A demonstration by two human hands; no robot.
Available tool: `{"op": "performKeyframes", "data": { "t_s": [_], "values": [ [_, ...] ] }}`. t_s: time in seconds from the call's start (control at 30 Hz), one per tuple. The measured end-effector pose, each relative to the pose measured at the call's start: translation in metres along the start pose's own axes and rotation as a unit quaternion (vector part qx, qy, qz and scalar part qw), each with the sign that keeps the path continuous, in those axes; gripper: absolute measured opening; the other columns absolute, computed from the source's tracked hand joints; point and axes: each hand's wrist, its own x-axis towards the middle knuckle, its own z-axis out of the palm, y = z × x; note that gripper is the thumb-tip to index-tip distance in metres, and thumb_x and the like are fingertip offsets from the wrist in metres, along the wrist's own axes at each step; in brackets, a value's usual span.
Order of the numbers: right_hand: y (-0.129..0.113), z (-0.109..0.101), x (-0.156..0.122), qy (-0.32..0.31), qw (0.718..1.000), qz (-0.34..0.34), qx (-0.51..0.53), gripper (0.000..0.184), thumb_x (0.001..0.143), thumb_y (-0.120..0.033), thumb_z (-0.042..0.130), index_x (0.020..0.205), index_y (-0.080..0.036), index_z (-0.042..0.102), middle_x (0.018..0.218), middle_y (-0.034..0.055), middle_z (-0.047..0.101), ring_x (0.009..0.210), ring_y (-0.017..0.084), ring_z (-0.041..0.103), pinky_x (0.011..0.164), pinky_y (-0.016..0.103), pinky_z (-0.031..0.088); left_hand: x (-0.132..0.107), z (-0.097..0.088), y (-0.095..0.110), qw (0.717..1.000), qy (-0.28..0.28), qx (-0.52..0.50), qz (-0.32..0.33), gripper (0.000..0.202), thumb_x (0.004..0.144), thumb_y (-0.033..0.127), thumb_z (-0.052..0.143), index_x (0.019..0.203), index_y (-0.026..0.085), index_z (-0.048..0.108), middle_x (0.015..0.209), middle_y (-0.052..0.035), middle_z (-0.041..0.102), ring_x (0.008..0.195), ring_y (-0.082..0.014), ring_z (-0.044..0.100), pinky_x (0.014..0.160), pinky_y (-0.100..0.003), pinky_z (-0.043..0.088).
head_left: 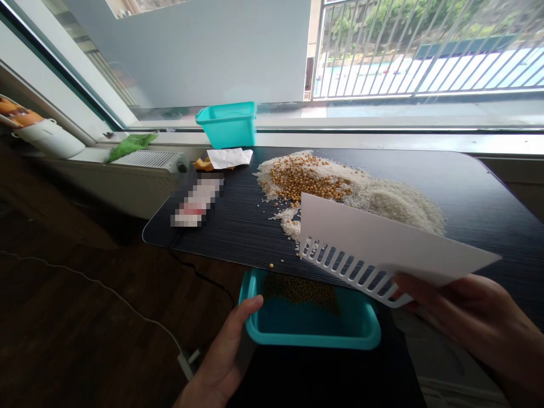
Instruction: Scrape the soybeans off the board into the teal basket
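My right hand grips one end of a white plastic panel with a row of slots along its lower edge. The panel is tilted above the table and hides part of the grains behind it. Below the table edge, my left hand holds a teal bin by its left side, thumb at the rim; the other fingers are hidden. Yellow beans, probably soybeans, lie in the bin. On the table, more yellow beans are spread over a heap of white rice.
The dark table stands at a window. A second teal bin sits by the sill, near a white paper. A blurred-out item lies at the table's left. A radiator and white cable are further left.
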Motion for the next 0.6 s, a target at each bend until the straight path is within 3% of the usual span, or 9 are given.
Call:
{"op": "performKeyframes", "data": {
  "t_s": [0.17, 0.37, 0.5, 0.6],
  "values": [
    [-0.006, 0.006, -0.005, 0.068, 0.997, 0.009, 0.022, 0.037, 0.054, -0.059, 0.081, 0.058, -0.023, 0.076, 0.056, 0.0056, 0.070, 0.055, 0.019, 0.061, 0.046, 0.022, 0.052, -0.001, -0.002, 0.006, 0.999, 0.040, 0.005, 0.014, 0.027, 0.086, 0.020, 0.062, 0.108, 0.006, 0.068, 0.091, -0.0120, 0.077, 0.095, -0.0259, 0.073, 0.088, -0.034, 0.057],
    [-0.001, 0.011, 0.006, 0.014, 0.999, -0.035, -0.030, 0.032, 0.062, -0.054, 0.077, 0.059, -0.022, 0.077, 0.062, 0.0053, 0.074, 0.053, 0.020, 0.064, 0.048, 0.026, 0.054, -0.001, -0.002, 0.007, 0.999, 0.049, -0.001, 0.019, 0.028, 0.085, 0.018, 0.063, 0.110, 0.006, 0.068, 0.089, -0.0118, 0.078, 0.092, -0.0262, 0.073, 0.087, -0.034, 0.058],
    [-0.003, 0.009, 0.005, -0.030, 0.999, -0.024, -0.026, 0.031, 0.061, -0.053, 0.078, 0.060, -0.023, 0.078, 0.064, 0.0058, 0.075, 0.057, 0.023, 0.068, 0.051, 0.026, 0.057, 0.001, -0.005, 0.006, 0.999, 0.041, -0.008, 0.021, 0.029, 0.084, 0.018, 0.064, 0.111, 0.007, 0.068, 0.091, -0.0118, 0.078, 0.094, -0.0265, 0.073, 0.088, -0.034, 0.057],
    [-0.004, 0.008, 0.000, 0.001, 1.000, 0.000, -0.017, 0.036, 0.057, -0.059, 0.079, 0.061, -0.023, 0.078, 0.064, 0.0065, 0.075, 0.056, 0.022, 0.066, 0.047, 0.025, 0.055, 0.002, -0.006, 0.006, 0.999, 0.028, -0.005, 0.018, 0.030, 0.084, 0.020, 0.065, 0.111, 0.007, 0.069, 0.092, -0.0118, 0.078, 0.094, -0.0272, 0.073, 0.087, -0.035, 0.057]
  ]
}}
